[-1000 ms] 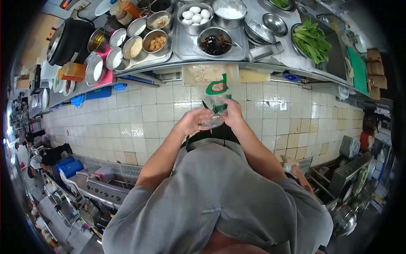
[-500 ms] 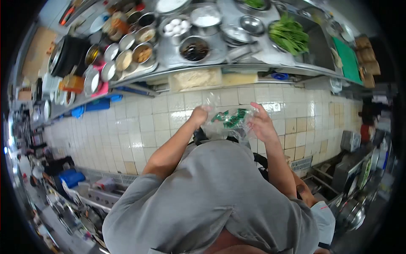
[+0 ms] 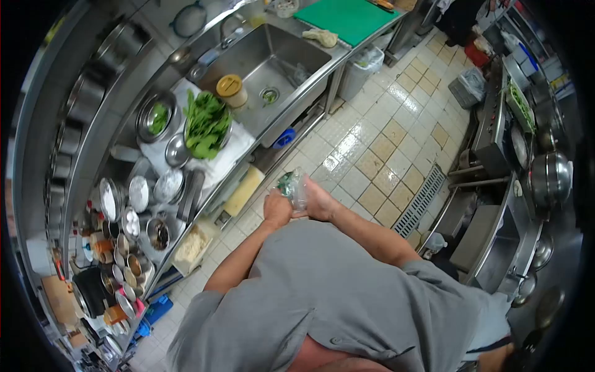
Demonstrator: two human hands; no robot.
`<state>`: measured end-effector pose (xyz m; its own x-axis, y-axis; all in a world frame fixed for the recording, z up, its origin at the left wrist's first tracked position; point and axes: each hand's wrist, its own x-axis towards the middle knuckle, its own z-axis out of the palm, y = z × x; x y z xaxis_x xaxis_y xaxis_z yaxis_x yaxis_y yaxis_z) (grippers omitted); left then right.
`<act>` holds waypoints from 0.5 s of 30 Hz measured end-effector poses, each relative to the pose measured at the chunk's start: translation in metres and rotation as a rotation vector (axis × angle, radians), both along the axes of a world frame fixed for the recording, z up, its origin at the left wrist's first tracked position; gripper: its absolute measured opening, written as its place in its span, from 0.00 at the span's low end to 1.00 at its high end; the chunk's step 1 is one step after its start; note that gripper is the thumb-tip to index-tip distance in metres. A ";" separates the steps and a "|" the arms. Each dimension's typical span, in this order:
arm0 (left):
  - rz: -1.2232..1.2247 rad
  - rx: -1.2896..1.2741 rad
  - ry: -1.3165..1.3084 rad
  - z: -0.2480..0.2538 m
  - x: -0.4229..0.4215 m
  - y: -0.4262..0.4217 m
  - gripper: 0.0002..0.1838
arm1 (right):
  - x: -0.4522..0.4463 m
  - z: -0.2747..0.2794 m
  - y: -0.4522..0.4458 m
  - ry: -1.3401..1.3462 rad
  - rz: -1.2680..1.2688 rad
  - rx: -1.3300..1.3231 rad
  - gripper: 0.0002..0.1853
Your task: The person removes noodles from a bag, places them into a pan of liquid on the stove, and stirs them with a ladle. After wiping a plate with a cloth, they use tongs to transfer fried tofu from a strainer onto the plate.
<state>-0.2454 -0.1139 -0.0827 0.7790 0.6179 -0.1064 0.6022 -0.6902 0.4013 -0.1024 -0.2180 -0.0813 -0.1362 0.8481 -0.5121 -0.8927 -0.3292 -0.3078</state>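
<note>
Both my hands are together in front of my waist, around a crumpled clear plastic bag (image 3: 299,189) with green print. My left hand (image 3: 277,208) has its fingers closed on the bag's left side. On the other side my right hand (image 3: 319,199) presses against the bag, its fingers partly hidden by the plastic. Below and beyond the hands lies the tiled floor. Nearest on the counter side is a yellow board (image 3: 244,191) on the lower shelf.
A steel sink (image 3: 282,68) holds a yellow-lidded container (image 3: 231,90). Leafy greens (image 3: 207,124) and metal bowls stand on the counter at left. A green cutting board (image 3: 348,17) and waste bin (image 3: 361,73) are ahead. Stoves line the right side.
The view has swung to the right, bringing the sink and green board closer. My hands, earlier apart with the bag stretched between them, have come together and the bag is bunched up.
</note>
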 end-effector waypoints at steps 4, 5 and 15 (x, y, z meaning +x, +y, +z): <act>-0.249 -0.438 0.200 -0.019 0.085 0.043 0.24 | 0.103 -0.074 0.018 -1.112 0.103 -0.262 0.24; -0.241 -0.445 0.198 -0.018 0.098 0.054 0.24 | 0.137 -0.094 0.020 -1.496 0.105 -0.252 0.21; -0.028 -0.794 0.100 -0.010 0.232 0.185 0.30 | 0.464 -0.188 -0.120 -1.252 0.347 -1.301 0.16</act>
<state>-0.0137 0.0713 -0.0930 0.7568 0.3080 -0.5765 0.6479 -0.2365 0.7241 0.3620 -0.3379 -0.2696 0.7353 -0.1009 -0.6702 -0.2155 -0.9723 -0.0900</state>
